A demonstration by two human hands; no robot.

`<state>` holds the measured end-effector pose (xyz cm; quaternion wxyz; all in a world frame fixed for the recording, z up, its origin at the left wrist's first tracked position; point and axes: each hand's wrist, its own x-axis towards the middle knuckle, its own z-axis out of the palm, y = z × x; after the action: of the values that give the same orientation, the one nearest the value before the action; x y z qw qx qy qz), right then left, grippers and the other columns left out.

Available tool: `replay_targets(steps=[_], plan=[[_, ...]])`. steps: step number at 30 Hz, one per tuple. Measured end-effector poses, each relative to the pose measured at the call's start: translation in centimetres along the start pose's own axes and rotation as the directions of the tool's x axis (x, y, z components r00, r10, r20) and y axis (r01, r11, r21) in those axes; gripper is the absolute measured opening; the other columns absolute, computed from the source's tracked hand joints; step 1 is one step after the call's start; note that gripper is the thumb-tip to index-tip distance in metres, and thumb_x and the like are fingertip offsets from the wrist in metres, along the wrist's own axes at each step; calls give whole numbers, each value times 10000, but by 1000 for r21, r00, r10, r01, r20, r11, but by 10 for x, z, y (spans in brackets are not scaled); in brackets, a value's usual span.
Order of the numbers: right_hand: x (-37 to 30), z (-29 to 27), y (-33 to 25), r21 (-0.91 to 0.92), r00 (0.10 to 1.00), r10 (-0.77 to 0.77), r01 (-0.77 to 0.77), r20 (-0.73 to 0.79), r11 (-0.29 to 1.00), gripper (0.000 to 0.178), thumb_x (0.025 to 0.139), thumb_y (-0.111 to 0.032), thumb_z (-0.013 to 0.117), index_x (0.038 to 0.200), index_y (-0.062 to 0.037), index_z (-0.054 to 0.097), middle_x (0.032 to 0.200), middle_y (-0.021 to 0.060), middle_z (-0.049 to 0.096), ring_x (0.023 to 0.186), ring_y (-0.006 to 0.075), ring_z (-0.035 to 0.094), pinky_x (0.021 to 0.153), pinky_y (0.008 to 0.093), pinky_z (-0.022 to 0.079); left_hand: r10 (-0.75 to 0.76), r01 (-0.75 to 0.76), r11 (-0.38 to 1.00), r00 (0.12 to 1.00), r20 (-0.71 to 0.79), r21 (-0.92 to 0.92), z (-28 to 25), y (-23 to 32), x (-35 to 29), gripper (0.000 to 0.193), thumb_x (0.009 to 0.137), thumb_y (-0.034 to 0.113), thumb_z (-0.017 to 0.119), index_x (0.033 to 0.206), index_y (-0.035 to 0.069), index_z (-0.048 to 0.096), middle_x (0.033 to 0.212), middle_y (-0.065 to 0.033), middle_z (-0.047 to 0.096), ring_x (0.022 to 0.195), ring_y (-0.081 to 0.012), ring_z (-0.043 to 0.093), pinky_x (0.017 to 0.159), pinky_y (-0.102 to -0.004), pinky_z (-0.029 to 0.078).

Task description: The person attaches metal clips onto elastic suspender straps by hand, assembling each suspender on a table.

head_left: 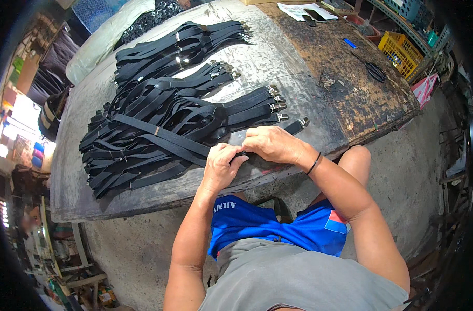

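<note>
At the table's near edge, my left hand (pixel 222 165) and my right hand (pixel 275 145) meet with fingers closed. Between them they pinch a black elastic suspender (pixel 182 142), whose doubled straps run off to the left across a pile. The exact part under my fingertips is hidden. A strap end with a metal clip (pixel 305 122) sticks out beyond my right hand. Just past my hands lies a bundle of black suspenders (pixel 252 101), its silvery clips toward the right. Two similar bundles, a middle one (pixel 158 90) and a far one (pixel 187 39), lie behind it.
The worn table (pixel 127 210) has a dark wooden section (pixel 345 93) at right. On it are a blue pen (pixel 350 43), a coil of black cord (pixel 375 71), papers (pixel 293 11) and a phone (pixel 320 14). A yellow crate (pixel 401 53) stands beyond. A pale sack (pixel 99 39) sits far left.
</note>
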<state>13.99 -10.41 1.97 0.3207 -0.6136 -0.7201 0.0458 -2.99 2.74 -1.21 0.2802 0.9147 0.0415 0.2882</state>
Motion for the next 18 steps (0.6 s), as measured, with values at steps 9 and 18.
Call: replay_targets(steps=[9, 18], plan=[[3, 4, -14, -304, 997, -73, 76, 22, 950, 131, 806, -141, 618, 917, -72, 606, 863, 90, 564, 800, 264, 637, 689, 381, 533, -4, 4, 1000, 1000, 18, 1, 0, -3, 1, 217, 753, 115, 779, 949, 56, 708, 858, -98, 701, 816, -298, 633, 769, -407, 472], [-1, 19, -6, -297, 994, -51, 20, -95, 955, 146, 815, -138, 631, 911, -53, 562, 873, 106, 527, 801, 293, 604, 701, 394, 517, -115, 116, 993, 993, 19, -27, 1, -3, -1, 221, 782, 134, 785, 963, 46, 695, 879, -117, 671, 853, -304, 623, 771, -400, 474]])
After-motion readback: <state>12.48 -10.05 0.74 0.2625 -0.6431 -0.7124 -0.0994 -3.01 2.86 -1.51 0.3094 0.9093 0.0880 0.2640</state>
